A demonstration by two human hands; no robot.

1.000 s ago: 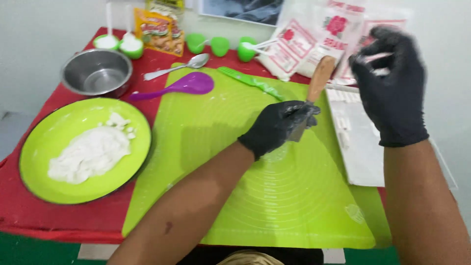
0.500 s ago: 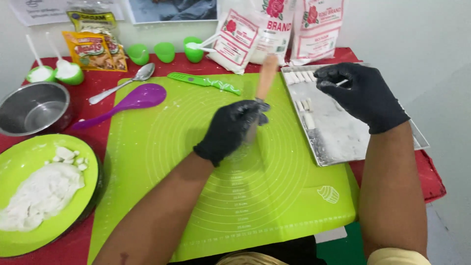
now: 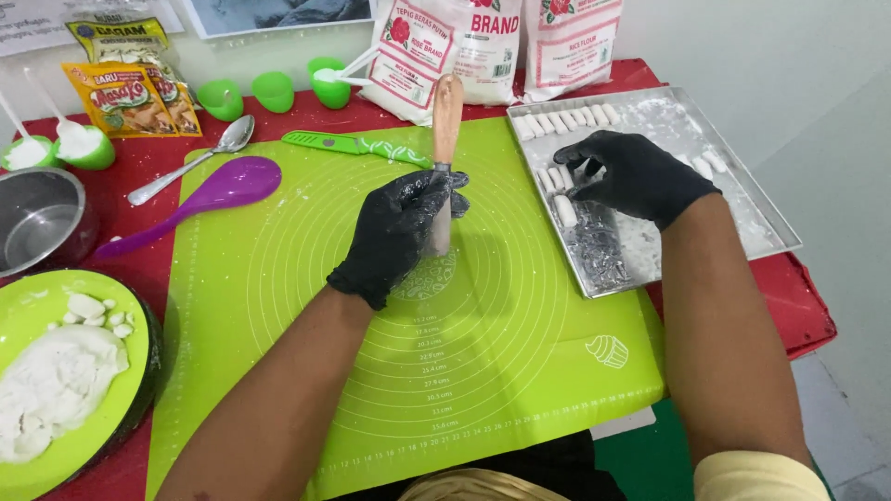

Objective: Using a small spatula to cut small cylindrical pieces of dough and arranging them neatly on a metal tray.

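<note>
gripping a wooden-handled scraper (image 3: 444, 158) in the left hand (image 3: 397, 232); right hand (image 3: 636, 176) half-curled, empty, over the tray (image 3: 742, 176).

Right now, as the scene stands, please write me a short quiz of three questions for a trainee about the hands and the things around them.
1. True or false: the left hand holds a tool with a wooden handle upright on the green mat.
2. Where is the right hand? A) over the metal tray B) in the steel bowl C) on the purple spoon
3. Fill in: the rows of small white dough pieces lie in the ____.

Key: 1 true; 2 A; 3 metal tray.
</note>
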